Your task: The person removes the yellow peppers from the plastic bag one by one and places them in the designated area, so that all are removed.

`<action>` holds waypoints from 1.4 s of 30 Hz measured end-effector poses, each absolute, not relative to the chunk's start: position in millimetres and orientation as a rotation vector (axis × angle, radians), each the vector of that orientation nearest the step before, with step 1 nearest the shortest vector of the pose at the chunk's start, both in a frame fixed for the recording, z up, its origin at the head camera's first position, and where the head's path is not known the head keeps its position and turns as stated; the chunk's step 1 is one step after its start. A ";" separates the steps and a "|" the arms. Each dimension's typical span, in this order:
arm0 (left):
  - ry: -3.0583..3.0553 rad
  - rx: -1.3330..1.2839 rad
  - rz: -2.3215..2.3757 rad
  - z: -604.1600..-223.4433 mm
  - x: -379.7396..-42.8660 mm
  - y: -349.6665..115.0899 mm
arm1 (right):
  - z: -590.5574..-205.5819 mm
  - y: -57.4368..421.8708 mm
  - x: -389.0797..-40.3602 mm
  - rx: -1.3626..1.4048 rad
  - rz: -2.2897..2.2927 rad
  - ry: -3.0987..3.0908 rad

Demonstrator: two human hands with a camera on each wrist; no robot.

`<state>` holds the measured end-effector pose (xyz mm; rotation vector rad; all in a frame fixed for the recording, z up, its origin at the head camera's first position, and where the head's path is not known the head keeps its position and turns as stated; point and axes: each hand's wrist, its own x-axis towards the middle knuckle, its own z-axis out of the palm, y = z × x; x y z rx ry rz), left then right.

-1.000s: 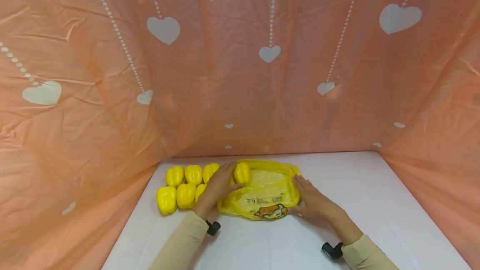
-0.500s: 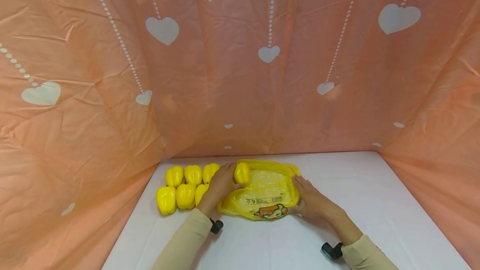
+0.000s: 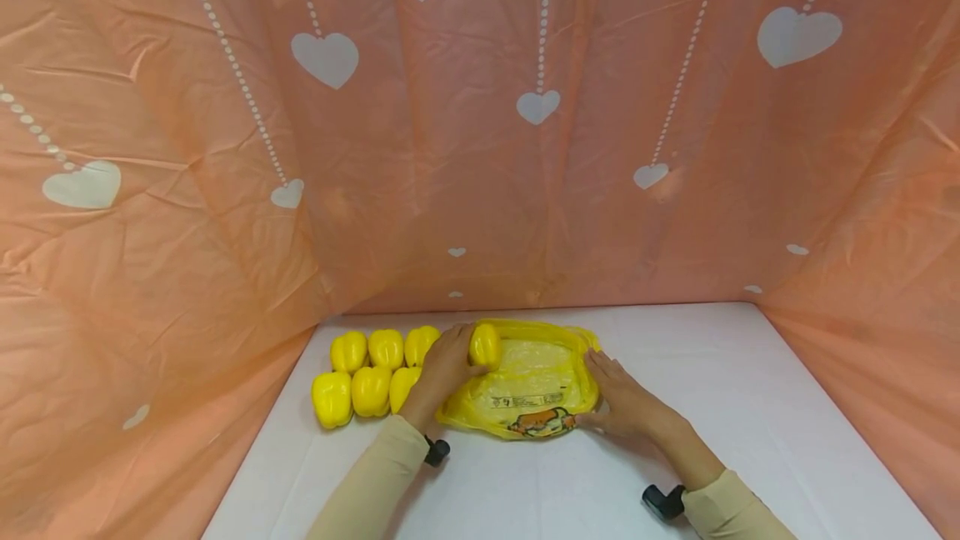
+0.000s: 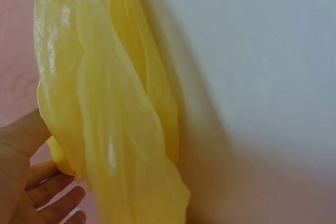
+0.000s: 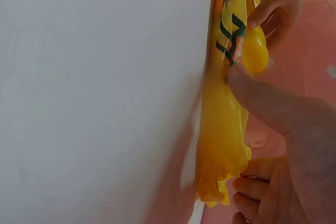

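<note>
A yellow plastic bag (image 3: 480,415) with printed text and an orange-brown picture lies spread on the table, its mouth open toward me. At its far left edge my left hand (image 3: 444,369) grips a yellow bell pepper (image 3: 487,346), which overlaps the bag's rim. The bag's folds hide part of that pepper (image 4: 59,157) in the left wrist view. Around the bag's right end, my right hand (image 3: 630,398) spans the edge: thumb on the near side, bent fingers along the right rim. The right wrist view shows its thumb (image 5: 244,87) touching the print.
Several more yellow bell peppers (image 3: 332,400) stand in two rows left of the bag, partly covered by my left hand. The white tabletop (image 3: 720,373) extends to the right and front. A peach curtain with white hearts (image 3: 480,190) encloses the back and sides.
My left wrist and forearm have shifted slightly right, and the gripped bell pepper has moved a touch the same way. The right hand and the bag look nearly unchanged.
</note>
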<state>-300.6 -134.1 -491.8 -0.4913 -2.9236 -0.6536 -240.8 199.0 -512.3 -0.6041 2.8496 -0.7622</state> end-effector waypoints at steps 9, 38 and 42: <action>-2.961 -0.456 -0.745 -493.3 -302.1 -134.4 | -511.5 199.0 -240.6 -0.598 -0.763 2.843; -2.916 -0.497 -0.914 -458.1 -270.0 -166.1 | -508.6 200.6 -240.6 -0.609 -0.756 2.843; -2.901 -0.525 -0.941 -454.5 -263.6 -172.7 | -508.0 199.5 -240.8 -0.627 -0.749 2.846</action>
